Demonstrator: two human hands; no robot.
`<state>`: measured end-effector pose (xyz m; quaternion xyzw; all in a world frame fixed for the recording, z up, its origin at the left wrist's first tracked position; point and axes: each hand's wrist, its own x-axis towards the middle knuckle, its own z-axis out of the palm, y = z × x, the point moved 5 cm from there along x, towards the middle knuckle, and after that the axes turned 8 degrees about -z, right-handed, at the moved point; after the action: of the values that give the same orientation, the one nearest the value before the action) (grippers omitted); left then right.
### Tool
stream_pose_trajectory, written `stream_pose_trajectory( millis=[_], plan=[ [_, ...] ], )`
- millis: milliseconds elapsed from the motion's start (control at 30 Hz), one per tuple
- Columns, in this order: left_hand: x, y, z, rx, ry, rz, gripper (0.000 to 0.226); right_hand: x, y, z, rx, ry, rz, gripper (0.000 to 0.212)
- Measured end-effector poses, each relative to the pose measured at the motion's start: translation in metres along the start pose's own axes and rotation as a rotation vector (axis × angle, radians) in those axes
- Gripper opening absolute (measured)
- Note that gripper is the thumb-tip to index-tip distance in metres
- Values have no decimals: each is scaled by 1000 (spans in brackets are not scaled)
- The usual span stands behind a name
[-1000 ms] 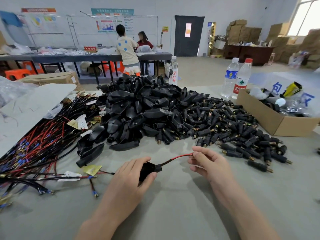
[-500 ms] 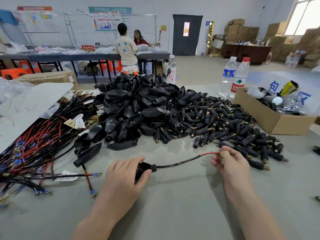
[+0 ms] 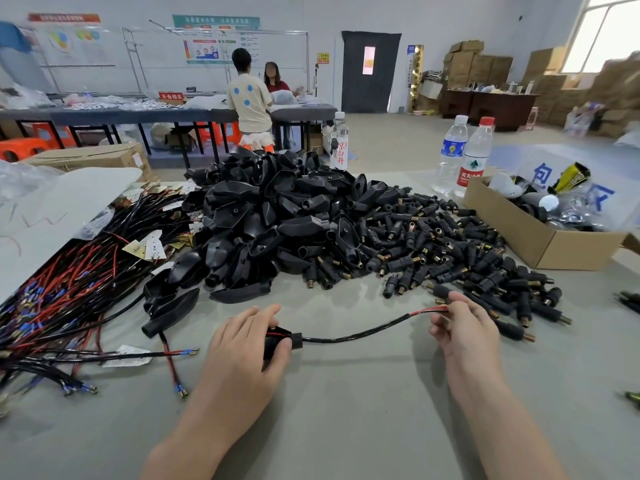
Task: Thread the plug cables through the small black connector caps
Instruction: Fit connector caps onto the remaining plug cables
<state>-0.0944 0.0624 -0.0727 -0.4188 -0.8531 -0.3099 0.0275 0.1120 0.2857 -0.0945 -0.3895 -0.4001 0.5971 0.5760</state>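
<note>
My left hand point(image 3: 242, 351) grips a black plug housing point(image 3: 282, 339) low at the table's centre. A black cable point(image 3: 356, 336) runs out of its neck to the right and ends in red and black wire tips. My right hand point(image 3: 460, 332) pinches those tips, right beside a spread of small black connector caps point(image 3: 450, 258) with brass ends. Behind lies a tall heap of black plug shells point(image 3: 270, 220). A mass of red and black cables point(image 3: 69, 289) with blue terminals fills the left side.
An open cardboard box point(image 3: 540, 233) stands at the right, with two water bottles point(image 3: 464, 154) behind it and a third bottle point(image 3: 338, 140) at the heap's back. A white sheet point(image 3: 52, 216) lies at the far left. Two people stand at a far table.
My right hand has drawn the wire end to the right, so more black cable shows out of the plug housing. My left hand has stayed put, holding the housing.
</note>
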Motion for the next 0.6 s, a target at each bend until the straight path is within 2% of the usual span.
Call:
stream_pose_trajectory(
  millis=[300, 400, 600],
  plan=[
    [-2, 1, -1, 17, -15, 48, 50, 3, 0, -5, 40, 92, 27, 19],
    [1, -7, -2, -10, 5, -2, 44, 4, 0, -4, 40, 106, 31, 20],
    [6, -24, 2, -90, -44, -103, 59, 6, -3, -12, 66, 160, 20, 22]
  ],
)
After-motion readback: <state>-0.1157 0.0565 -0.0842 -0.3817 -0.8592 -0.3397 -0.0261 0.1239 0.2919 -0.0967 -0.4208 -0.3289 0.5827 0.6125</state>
